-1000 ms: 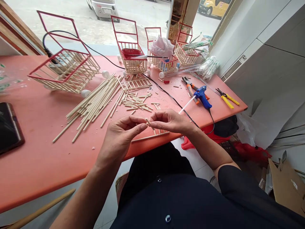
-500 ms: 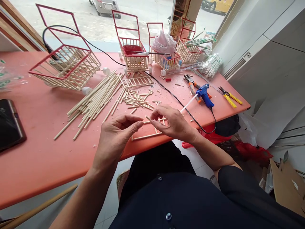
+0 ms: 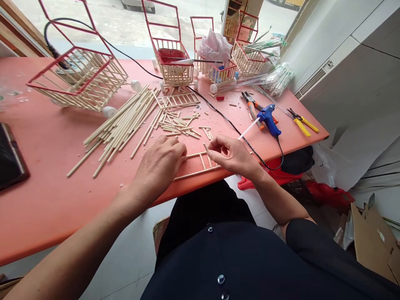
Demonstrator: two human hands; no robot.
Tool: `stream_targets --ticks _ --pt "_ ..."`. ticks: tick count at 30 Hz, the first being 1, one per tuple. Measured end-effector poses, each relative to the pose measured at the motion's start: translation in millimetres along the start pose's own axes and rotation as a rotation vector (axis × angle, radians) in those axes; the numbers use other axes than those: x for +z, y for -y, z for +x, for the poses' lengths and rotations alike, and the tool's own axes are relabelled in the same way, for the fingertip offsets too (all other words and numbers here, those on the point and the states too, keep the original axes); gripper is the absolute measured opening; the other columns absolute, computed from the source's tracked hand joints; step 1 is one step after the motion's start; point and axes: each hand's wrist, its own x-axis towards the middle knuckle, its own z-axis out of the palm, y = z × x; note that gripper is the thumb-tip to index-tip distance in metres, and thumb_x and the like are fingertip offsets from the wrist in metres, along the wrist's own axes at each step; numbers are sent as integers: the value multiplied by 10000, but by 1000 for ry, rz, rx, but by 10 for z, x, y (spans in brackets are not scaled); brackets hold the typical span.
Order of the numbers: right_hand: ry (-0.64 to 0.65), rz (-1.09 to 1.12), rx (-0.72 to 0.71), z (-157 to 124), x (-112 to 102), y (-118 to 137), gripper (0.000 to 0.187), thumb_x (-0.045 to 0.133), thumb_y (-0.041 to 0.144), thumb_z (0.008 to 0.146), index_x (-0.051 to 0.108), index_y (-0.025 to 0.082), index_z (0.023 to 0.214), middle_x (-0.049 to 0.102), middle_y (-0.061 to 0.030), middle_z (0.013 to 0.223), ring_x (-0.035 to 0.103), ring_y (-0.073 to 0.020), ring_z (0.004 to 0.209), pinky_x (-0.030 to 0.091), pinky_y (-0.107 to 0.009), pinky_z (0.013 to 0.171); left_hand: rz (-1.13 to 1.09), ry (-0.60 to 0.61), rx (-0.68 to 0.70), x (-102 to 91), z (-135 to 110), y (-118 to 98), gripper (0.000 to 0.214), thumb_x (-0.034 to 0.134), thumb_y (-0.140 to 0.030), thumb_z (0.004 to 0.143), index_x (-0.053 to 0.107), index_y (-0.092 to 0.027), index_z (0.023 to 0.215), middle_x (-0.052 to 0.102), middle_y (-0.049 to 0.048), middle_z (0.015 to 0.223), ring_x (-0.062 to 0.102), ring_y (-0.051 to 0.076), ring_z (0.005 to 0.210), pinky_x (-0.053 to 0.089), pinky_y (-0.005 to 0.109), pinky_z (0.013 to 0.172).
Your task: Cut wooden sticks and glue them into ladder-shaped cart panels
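Observation:
My right hand pinches a short wooden stick between thumb and fingers, the stick's end pointing up. Below it, a ladder-like wooden stick frame lies flat by the table's front edge, partly covered by both hands. My left hand is lowered with its back up over the frame's left end; its fingers are curled together and their tips are hidden. Just beyond the hands lies a pile of short cut sticks. Long wooden sticks are heaped to the left.
A blue glue gun with a glue stick in it, orange-handled pliers and yellow-handled cutters lie right. Miniature stick shopping carts stand along the back. A black cable crosses the table. A phone lies far left.
My left hand has turned palm down and lowered onto the frame's left end. My right hand has shifted slightly right with the short stick, now more upright. The view has tilted down slightly.

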Motion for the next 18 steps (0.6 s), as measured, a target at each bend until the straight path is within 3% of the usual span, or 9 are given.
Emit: stream_targets --ticks 4,9,13,18 --pt "-9 -4 -11 -15 -27 31 145 664 333 900 644 199 848 676 3 823 560 -145 761 413 -314 752 -6 11 -33 -17 11 -16 184 545 -239 928 640 -266 772 708 128 850 637 354 942 482 439 810" --pt "-18 -19 -82 -21 0 46 126 642 308 912 631 207 838 665 1 826 554 -144 757 417 -314 746 -230 32 -138 -111 -23 7 176 652 -354 868 806 -268 864 781 89 815 688 315 823 511 401 803" --pt "-26 -41 -108 -24 64 78 125 647 309 926 623 213 850 680 -10 857 544 -145 746 415 -308 714 -408 90 -185 -193 -47 32 203 680 -414 826 801 -282 730 760 44 671 648 261 634 480 362 683" --pt "-45 -97 -182 -13 126 133 118 629 280 954 615 215 857 691 -18 869 564 -153 774 437 -315 754 -354 -53 -216 -210 -60 35 188 696 -428 807 783 -283 726 773 65 748 659 282 729 480 374 738"
